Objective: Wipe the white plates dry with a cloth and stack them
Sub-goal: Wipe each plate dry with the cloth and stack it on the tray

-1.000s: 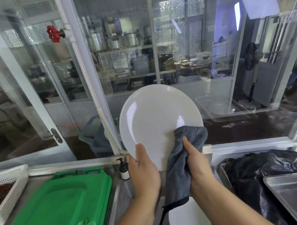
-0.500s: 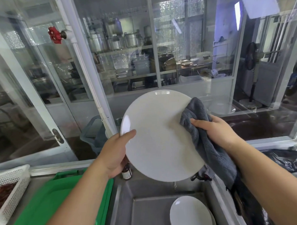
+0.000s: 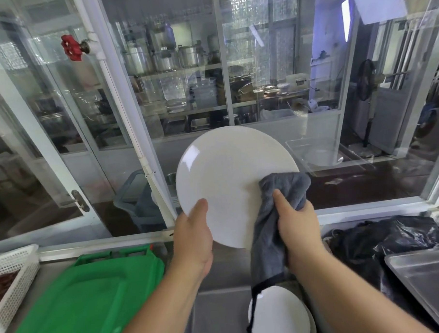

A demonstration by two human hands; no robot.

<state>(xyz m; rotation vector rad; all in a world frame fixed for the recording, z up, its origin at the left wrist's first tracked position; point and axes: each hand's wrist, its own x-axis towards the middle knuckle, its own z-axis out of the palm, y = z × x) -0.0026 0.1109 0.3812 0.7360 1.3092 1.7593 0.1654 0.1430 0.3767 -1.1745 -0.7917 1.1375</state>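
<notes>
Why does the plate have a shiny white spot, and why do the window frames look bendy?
Head view: the spot on the plate is glare from a light, near its upper left rim; the wide-angle lens bows the window frames toward the edges; the glass also carries pale reflections, so the shelves behind look hazy.

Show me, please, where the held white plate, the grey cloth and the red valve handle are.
white plate [image 3: 228, 171]: head view, bare centre of its face.
grey cloth [image 3: 287, 186]: head view, bunched top against the plate.
red valve handle [image 3: 71, 47]: head view, wheel's middle.
</notes>
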